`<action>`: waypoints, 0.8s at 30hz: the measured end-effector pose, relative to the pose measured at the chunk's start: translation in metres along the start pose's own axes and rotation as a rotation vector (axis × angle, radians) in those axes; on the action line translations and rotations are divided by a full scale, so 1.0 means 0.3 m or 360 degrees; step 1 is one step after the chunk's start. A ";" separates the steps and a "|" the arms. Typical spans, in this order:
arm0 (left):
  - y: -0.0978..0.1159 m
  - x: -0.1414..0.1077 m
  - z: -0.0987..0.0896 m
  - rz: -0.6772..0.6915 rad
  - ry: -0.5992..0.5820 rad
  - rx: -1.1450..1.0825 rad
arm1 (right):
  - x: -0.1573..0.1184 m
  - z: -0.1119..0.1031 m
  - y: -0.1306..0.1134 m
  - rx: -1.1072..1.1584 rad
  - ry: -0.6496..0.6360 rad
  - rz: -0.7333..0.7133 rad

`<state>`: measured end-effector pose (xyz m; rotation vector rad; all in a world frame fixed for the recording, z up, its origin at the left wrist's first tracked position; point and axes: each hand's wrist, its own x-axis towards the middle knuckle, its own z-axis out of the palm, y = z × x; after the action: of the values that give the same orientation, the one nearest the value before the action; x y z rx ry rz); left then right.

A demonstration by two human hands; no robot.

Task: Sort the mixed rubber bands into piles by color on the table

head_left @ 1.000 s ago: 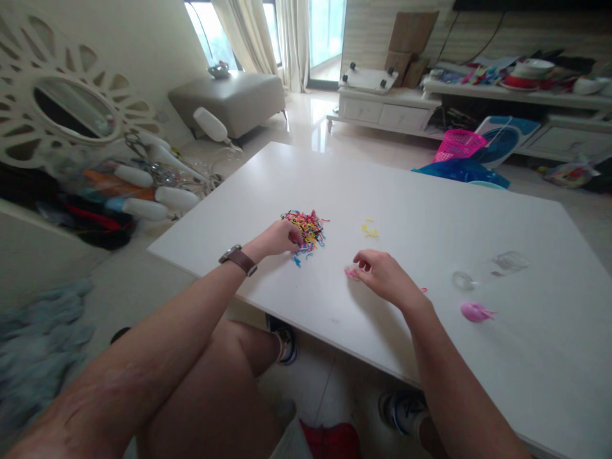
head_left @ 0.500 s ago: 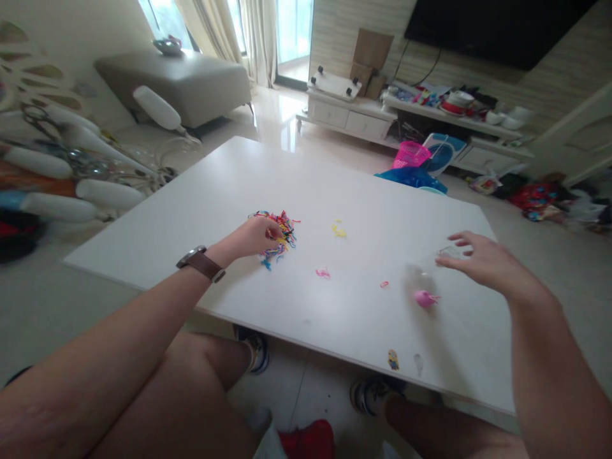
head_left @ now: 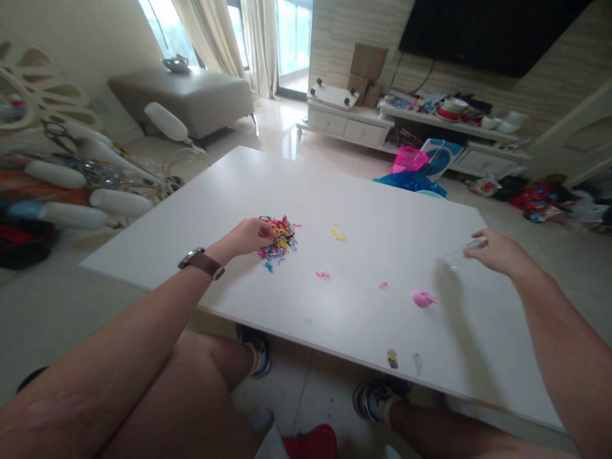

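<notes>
My left hand (head_left: 247, 237), with a brown-strapped watch on its wrist, is at the left edge of a pile of small multicoloured elastic bands (head_left: 283, 237). Its thumb and fingers are pinched together; what lies between them is too small to make out. Off to the right, my right hand (head_left: 497, 252) grips a clear plastic container (head_left: 458, 256) by its far end, tilted over the table. A pink rounded piece with prongs (head_left: 422, 299) lies below that container. Pink bands (head_left: 323, 275), yellow bands (head_left: 338, 233) and one lone pinkish-red band (head_left: 383, 285) lie apart from the pile.
The white table (head_left: 229, 191) spans the view. By its near edge lie a minion sticker (head_left: 392, 358) and a small clear piece (head_left: 417, 363). Lamp shades (head_left: 166, 121) stand close on the left. Beyond the far edge are a pink basket (head_left: 408, 159) and blue plastic (head_left: 410, 181).
My right hand has moved right and back, closing on the clear container, which has shifted right. My left hand has drawn slightly left, uncovering more of the pile.
</notes>
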<state>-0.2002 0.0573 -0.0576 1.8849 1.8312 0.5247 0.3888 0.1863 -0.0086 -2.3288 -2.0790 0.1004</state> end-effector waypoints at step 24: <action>-0.014 -0.020 -0.040 -0.0109 -0.0135 0.0065 | -0.280 0.275 0.156 0.0004 -0.0221 -0.0645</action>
<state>-0.2107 0.0520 -0.0500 1.8347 1.8569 0.3806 0.4210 0.0952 -0.0906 -1.8973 -2.5648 0.2620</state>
